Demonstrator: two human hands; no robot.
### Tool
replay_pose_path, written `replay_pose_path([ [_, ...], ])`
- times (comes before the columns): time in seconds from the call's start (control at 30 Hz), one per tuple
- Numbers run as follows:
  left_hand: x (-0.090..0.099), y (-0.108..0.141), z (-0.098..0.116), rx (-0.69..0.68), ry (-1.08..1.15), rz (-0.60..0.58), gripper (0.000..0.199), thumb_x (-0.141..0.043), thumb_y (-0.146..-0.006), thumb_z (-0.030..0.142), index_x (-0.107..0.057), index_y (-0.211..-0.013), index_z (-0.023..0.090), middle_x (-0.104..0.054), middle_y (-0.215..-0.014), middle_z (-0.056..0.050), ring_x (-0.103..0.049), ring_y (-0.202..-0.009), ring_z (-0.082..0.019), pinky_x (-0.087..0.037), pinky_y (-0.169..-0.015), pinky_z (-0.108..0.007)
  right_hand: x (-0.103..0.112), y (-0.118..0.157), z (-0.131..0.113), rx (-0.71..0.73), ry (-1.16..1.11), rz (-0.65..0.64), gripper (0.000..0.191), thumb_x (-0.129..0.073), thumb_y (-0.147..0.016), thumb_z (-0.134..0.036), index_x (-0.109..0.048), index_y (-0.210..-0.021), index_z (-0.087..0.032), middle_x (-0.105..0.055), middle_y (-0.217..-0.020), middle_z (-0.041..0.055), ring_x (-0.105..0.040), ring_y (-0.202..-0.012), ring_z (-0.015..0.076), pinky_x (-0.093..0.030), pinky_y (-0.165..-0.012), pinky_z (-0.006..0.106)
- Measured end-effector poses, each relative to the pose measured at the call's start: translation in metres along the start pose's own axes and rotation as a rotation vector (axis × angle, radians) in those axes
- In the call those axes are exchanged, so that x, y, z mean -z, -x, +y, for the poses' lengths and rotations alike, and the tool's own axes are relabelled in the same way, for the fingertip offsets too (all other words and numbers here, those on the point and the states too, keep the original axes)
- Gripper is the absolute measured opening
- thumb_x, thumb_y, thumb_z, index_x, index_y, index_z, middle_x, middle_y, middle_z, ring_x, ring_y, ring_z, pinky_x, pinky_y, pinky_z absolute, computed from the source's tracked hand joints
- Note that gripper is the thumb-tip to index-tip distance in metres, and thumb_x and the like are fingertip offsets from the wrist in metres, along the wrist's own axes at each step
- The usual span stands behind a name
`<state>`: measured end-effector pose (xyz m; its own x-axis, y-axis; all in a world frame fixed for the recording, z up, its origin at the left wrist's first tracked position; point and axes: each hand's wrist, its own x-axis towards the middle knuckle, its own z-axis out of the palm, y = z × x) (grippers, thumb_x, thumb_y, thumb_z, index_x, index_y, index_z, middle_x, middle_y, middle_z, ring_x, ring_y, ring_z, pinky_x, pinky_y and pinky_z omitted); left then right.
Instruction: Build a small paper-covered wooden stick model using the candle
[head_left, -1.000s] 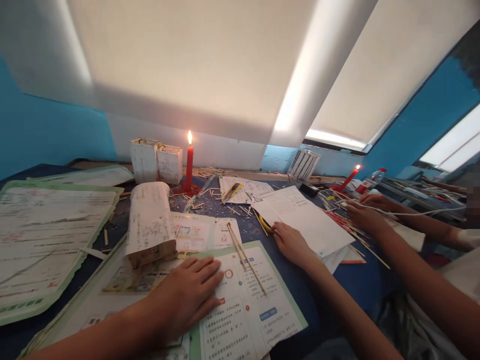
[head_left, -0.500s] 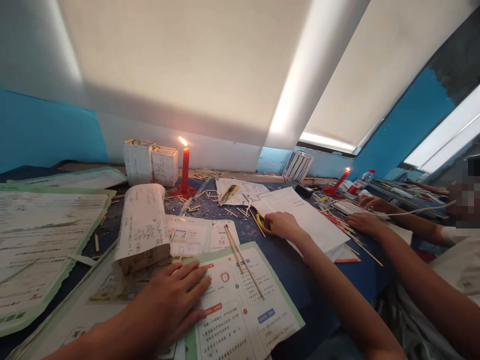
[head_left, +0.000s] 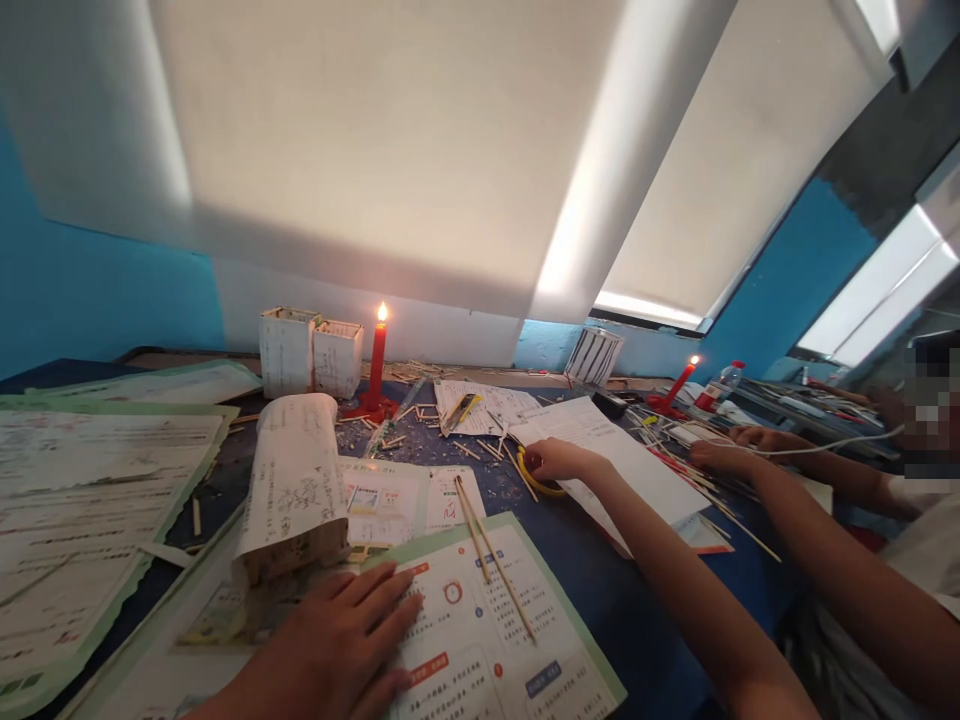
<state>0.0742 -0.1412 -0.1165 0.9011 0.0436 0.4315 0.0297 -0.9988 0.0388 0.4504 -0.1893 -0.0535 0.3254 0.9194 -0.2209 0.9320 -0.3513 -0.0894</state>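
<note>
My left hand (head_left: 356,635) lies flat, fingers spread, on a green-edged printed booklet (head_left: 555,620), beside a paper-wrapped box form (head_left: 296,480). Two thin sticks (head_left: 499,570) rest across the booklet. Further right, my right hand (head_left: 559,460) has its fingers curled onto a yellow looped object (head_left: 534,478), which looks like a pair of handles; the fingertips are partly hidden. White sheets (head_left: 622,465) lie under and beside that wrist. A yellow cutter (head_left: 461,410) sits on a printed sheet behind.
A lit red candle (head_left: 378,365) stands near two white paper boxes (head_left: 289,352). Another lit candle (head_left: 681,382), a bottle (head_left: 721,385) and loose sticks are at the right, where another person's hands (head_left: 724,458) are at work. Papers (head_left: 97,500) cover the left side.
The view has tilted up slightly, so the table appears lower. My right hand's fingers have bent further over the yellow loop. My left hand remains on the booklet.
</note>
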Motion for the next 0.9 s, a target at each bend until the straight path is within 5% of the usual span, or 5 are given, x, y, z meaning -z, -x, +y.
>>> replay_pose_path([
  [0.1, -0.001, 0.002, 0.003, 0.064, -0.007, 0.024, 0.035, -0.051, -0.089, 0.038, -0.059, -0.121, 0.025, -0.061, -0.128, -0.005, -0.057, -0.113, -0.028, -0.045, -0.093, -0.041, 0.002, 0.000, 0.004, 0.031, -0.111, -0.002, 0.019, -0.062, -0.060, -0.011, -0.065, -0.077, -0.018, -0.068, -0.080, 0.0030, -0.061, -0.072, 0.0174, -0.043, -0.060, 0.024],
  [0.27, -0.001, 0.002, -0.002, -0.017, -0.014, -0.031, 0.037, -0.048, -0.090, 0.036, -0.055, -0.125, 0.025, -0.061, -0.128, -0.006, -0.058, -0.112, -0.028, -0.046, -0.090, -0.040, 0.012, 0.009, 0.007, 0.116, -0.376, -0.019, 0.012, -0.065, -0.063, -0.021, -0.058, -0.072, -0.017, -0.064, -0.073, 0.0010, -0.059, -0.070, 0.0164, -0.045, -0.065, 0.028],
  [0.47, -0.002, 0.002, -0.004, -0.008, 0.025, -0.019, 0.038, -0.049, -0.089, 0.034, -0.055, -0.125, 0.023, -0.061, -0.127, -0.008, -0.057, -0.113, -0.029, -0.045, -0.091, -0.041, 0.024, 0.028, -0.002, 0.283, -0.732, -0.039, 0.034, -0.070, -0.064, -0.045, -0.053, -0.076, -0.018, -0.062, -0.076, -0.0004, -0.059, -0.072, 0.0135, -0.048, -0.071, 0.029],
  [0.73, 0.002, 0.001, 0.005, 0.040, 0.035, -0.042, 0.040, -0.054, -0.081, 0.028, -0.056, -0.120, 0.022, -0.062, -0.125, -0.006, -0.057, -0.109, -0.029, -0.044, -0.092, -0.042, 0.023, 0.025, -0.056, 0.502, -1.002, -0.154, 0.031, -0.080, -0.058, -0.035, -0.059, -0.072, -0.017, -0.061, -0.072, -0.0028, -0.057, -0.065, 0.0098, -0.047, -0.065, 0.025],
  [0.9, 0.010, 0.010, 0.001, 0.077, 0.083, -0.059, 0.047, -0.067, -0.073, 0.027, -0.057, -0.118, 0.027, -0.053, -0.136, -0.002, -0.048, -0.125, -0.025, -0.041, -0.100, -0.034, 0.021, 0.003, -0.094, 0.535, -1.242, 0.062, 0.028, -0.082, -0.054, -0.031, -0.061, -0.070, -0.020, -0.062, -0.071, -0.0036, -0.060, -0.065, 0.0103, -0.049, -0.065, 0.025],
])
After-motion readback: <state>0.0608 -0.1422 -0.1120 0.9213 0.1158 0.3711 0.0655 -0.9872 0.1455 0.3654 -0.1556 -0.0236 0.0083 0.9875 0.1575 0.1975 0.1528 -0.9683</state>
